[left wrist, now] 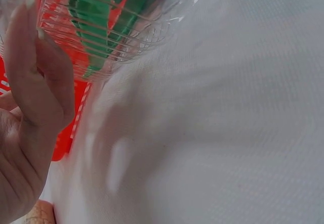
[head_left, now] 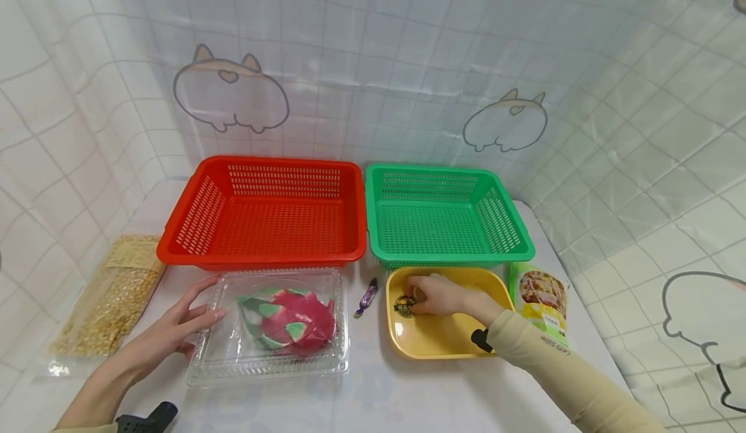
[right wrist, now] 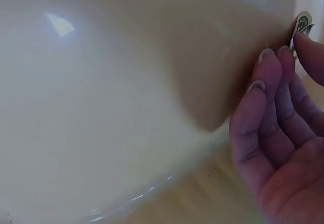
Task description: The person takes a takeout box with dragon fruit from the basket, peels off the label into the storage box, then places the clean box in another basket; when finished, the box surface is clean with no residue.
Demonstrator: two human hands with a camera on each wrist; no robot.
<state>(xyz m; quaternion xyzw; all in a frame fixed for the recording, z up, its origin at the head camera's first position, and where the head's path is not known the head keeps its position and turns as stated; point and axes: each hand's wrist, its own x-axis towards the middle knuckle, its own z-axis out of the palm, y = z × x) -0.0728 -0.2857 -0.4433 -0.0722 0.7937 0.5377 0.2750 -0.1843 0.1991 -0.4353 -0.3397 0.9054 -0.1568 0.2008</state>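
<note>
A clear plastic clamshell box (head_left: pixel 215 355) with a pink and green dragon fruit (head_left: pixel 297 323) inside lies before the red basket. My left hand (head_left: pixel 166 329) rests at its left edge, fingers loosely extended; in the left wrist view the fingertips overlap the ribbed plastic side. Over the yellow tray (head_left: pixel 454 349), my right hand (head_left: pixel 440 295) reaches in near its left wall. Its thumb and fingertips pinch at a small round black-and-gold label (head_left: pixel 404 305), which shows edge-on beside the thumb in the right wrist view (right wrist: pixel 302 23).
A red basket (head_left: pixel 262 261) and a green basket (head_left: pixel 454 258) stand side by side at the back. Between box and tray lies a purple wrapped candy (head_left: pixel 366 297). A bag of pale yellow grains (head_left: pixel 111 303) lies far left, a green snack packet (head_left: pixel 543 300) on the right.
</note>
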